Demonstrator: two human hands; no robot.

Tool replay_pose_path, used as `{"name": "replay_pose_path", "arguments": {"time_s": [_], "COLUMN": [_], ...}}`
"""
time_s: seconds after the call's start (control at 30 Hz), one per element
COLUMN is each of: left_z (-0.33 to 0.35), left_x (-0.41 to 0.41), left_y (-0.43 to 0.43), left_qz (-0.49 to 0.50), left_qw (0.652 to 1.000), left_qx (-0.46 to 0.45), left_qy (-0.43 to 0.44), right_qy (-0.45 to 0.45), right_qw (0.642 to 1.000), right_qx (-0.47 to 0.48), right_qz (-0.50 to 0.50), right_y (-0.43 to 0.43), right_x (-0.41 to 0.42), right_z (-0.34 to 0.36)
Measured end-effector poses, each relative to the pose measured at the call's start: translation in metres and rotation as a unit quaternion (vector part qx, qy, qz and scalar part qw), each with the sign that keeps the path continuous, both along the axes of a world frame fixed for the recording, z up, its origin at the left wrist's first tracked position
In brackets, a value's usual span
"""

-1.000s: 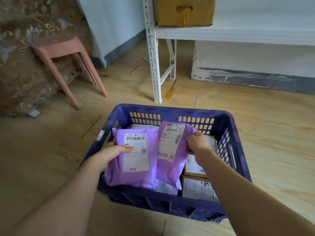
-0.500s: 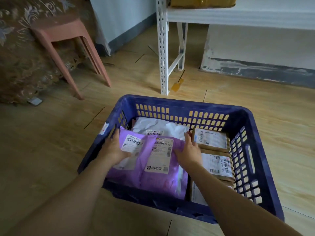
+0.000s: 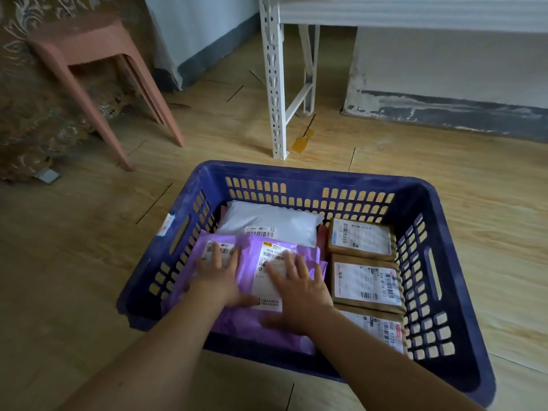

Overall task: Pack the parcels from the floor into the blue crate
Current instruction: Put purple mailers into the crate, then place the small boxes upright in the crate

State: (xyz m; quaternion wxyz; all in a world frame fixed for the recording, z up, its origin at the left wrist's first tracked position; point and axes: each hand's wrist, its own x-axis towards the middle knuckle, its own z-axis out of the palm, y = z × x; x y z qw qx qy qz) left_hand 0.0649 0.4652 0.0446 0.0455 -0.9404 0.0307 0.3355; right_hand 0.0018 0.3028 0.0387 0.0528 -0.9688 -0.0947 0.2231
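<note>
Parcels fill the blue crate (image 3: 444,262) on the floor: three brown boxes (image 3: 366,280) along its right wall, a white bag (image 3: 275,222) at the far wall, two purple bags (image 3: 252,262) at the near left. My left hand (image 3: 219,274) and right hand (image 3: 296,287) lie flat and open on the purple bags, gripping nothing.

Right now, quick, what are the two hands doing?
Left hand: open, palm flat on a purple parcel in the blue crate.
Right hand: open, flat on the purple parcels too.

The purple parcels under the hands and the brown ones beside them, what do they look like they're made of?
Purple parcels: likely thin plastic mailer film, slightly glossy, wrinkled and soft under the hands. Brown parcels: apparently cardboard or kraft paper, matte, flat-sided with firm, squared edges.
</note>
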Motion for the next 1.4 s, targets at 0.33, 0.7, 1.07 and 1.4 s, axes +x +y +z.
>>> {"name": "replay_pose_path", "arguments": {"time_s": [0.33, 0.7, 1.07, 1.4], "left_z": [-0.011, 0.078, 0.106, 0.232], "left_x": [-0.006, 0.019, 0.089, 0.066], "left_y": [-0.013, -0.066, -0.227, -0.36], "left_qz": [0.02, 0.059, -0.112, -0.195], "left_qw": [0.999, 0.932, 0.896, 0.904], "left_qx": [0.035, -0.281, -0.309, -0.323], "left_qy": [0.027, -0.222, -0.298, -0.203], "right_qy": [0.074, -0.165, -0.293, -0.28], "right_qw": [0.997, 0.926, 0.876, 0.844], "right_qx": [-0.009, 0.259, 0.275, 0.244], "right_qz": [0.019, -0.221, -0.268, -0.388], "right_y": [-0.003, -0.071, -0.214, -0.328], "right_x": [0.012, 0.034, 0.094, 0.028], "right_z": [-0.011, 0.062, 0.095, 0.218]}}
